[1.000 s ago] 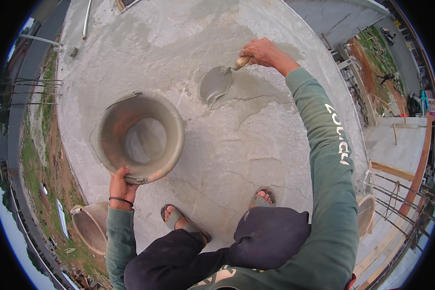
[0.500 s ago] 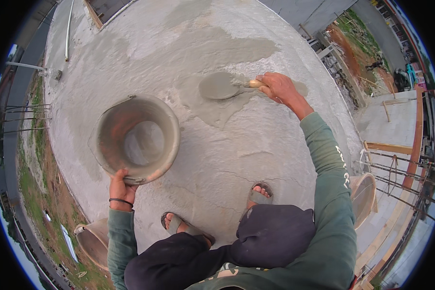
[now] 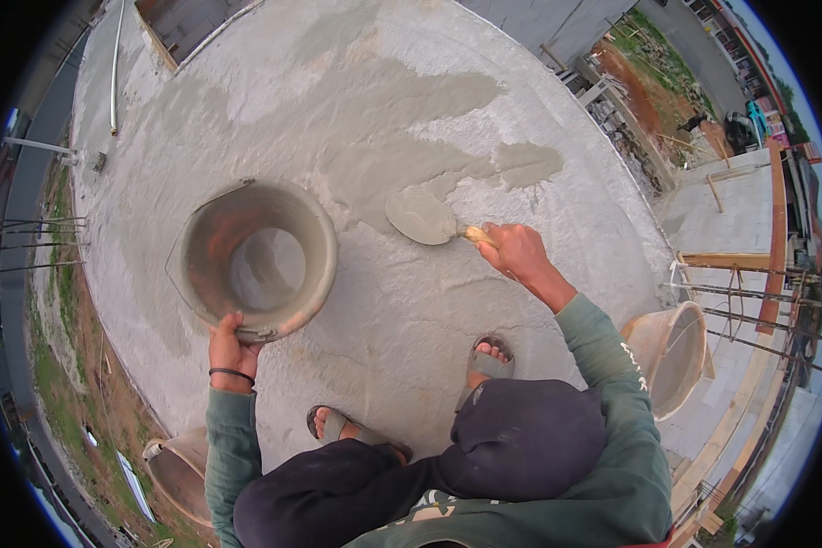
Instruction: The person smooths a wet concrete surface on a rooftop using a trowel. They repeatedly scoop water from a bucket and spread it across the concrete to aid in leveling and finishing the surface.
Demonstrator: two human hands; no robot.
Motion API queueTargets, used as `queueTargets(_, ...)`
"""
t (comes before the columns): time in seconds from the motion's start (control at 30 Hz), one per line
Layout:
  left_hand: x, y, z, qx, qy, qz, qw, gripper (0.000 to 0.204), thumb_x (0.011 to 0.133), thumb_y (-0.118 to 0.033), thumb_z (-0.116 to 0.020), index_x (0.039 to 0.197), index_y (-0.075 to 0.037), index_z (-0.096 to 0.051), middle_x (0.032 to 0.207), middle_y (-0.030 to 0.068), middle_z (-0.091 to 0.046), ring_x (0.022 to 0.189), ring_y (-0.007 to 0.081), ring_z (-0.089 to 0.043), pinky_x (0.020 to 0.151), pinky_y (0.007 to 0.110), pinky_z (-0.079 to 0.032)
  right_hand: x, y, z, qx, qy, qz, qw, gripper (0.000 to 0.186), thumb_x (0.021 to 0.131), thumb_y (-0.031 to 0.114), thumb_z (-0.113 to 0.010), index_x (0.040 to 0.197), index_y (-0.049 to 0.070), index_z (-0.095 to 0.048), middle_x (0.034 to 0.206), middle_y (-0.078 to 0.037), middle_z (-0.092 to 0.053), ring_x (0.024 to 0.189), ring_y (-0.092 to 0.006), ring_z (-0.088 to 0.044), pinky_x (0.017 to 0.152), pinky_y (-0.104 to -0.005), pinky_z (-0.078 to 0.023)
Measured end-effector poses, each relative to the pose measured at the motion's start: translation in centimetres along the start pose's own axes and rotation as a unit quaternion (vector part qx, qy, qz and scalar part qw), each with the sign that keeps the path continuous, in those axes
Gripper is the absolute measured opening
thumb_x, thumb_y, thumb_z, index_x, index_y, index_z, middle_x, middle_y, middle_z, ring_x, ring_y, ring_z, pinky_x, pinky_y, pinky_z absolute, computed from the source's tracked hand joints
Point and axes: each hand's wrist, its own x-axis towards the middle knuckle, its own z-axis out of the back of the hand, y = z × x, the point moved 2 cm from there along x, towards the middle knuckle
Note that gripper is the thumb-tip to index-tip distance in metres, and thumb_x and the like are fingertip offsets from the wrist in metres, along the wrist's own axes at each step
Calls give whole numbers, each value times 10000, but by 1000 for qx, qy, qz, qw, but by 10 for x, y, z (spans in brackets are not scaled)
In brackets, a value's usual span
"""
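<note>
My left hand [image 3: 232, 352] grips the near rim of a cement-smeared bucket [image 3: 324, 265], which is tilted so its inside faces up at me. A little grey slurry lies at the bottom of the bucket. My right hand [image 3: 519, 257] is closed round the wooden handle of a rounded trowel [image 3: 420, 217]. The trowel's blade, coated with grey mortar, lies low at the near edge of a wet mortar patch [image 3: 374, 169]. That patch spreads over the rough pale concrete slab [image 3: 402, 310].
Two more mortar-stained buckets stand by me, one at the right [image 3: 671, 361] and one at the lower left [image 3: 178, 470]. Steel bars [image 3: 749, 292] stick out past the slab's right edge. A white pipe [image 3: 116, 73] lies far left. My sandalled feet stand on the slab.
My right hand has drawn the trowel nearer to me, off the middle of the wet mortar, which now looks more spread. My left hand and its bucket have barely moved.
</note>
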Motion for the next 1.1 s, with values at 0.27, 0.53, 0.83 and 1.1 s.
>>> queueTargets(0.27,-3,-2,-4,3,8,6,1000,334,895,-51,-532,1222,-74,-470,1159,92,-565,1055,304,-623,863,535,-590,-14,-2,6,56,-15,-42,997,266,868,323,-651,893,60,-687,696,-171,-675,648,-382,-665,586,-474,-524)
queueTargets(0.53,13,-1,14,-45,1,37,998,294,896,-37,-533,1187,-48,-499,1148,96,-575,1044,310,-627,890,565,-571,30,84,-42,195,-10,12,981,239,833,204,-594,839,-31,-639,665,-244,-639,635,-421,-653,585,-489,-522)
queueTargets(0.83,26,-3,34,-58,-34,53,996,145,908,-64,-555,1046,-19,-540,1052,108,-618,992,292,-635,928,527,-560,128,132,-65,236,-63,35,969,167,843,71,-579,912,-80,-585,726,-260,-641,660,-443,-658,595,-485,-537)
queueTargets(1.1,28,-1,35,-59,-14,58,996,136,910,-71,-558,1041,-32,-563,1026,96,-627,969,272,-635,906,485,-564,83,86,-72,276,-112,-188,936,374,883,84,-575,1184,-122,-491,916,-284,-641,812,-427,-677,674,-490,-551)
